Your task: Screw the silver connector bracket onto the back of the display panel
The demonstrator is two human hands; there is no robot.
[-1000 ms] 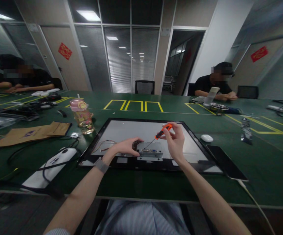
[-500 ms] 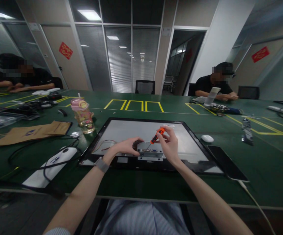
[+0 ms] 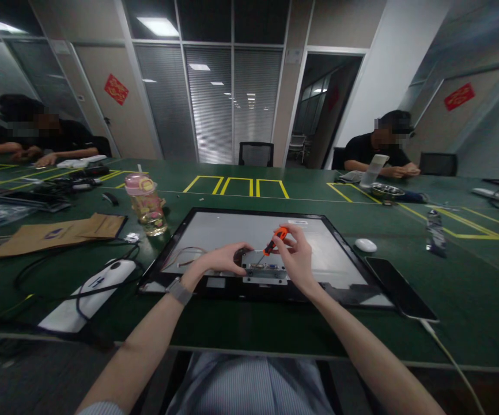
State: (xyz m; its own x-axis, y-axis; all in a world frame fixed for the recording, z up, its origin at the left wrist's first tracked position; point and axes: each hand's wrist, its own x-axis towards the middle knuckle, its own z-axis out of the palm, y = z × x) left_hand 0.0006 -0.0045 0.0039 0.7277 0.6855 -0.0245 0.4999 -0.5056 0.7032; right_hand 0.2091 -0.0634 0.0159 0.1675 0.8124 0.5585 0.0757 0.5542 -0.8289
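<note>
My right hand (image 3: 297,253) is closed around the handle of an orange and black screwdriver (image 3: 276,240). The screwdriver leans, its shaft running down to a metal bracket with ports (image 3: 265,273). My left hand (image 3: 232,258) grips the left end of that bracket assembly, thumb in front and fingers behind; part of a dark board shows between them. Beneath both hands lies a flat display panel (image 3: 331,253) with a grey back and black frame. Thin wires (image 3: 184,253) lie on the panel left of the bracket. The exact spot the screwdriver tip touches is too small to tell.
Left of the panel are a pink-lidded bottle (image 3: 146,204), a brown paper bag (image 3: 59,235) and a white power strip (image 3: 89,294) with black cables. To the right lie a phone (image 3: 400,288) on a cable and a white case (image 3: 366,245). Other people sit across the table.
My right hand and the screwdriver have shifted slightly down and left. My left hand and the bracket stay in place. A person at far left has moved a hand.
</note>
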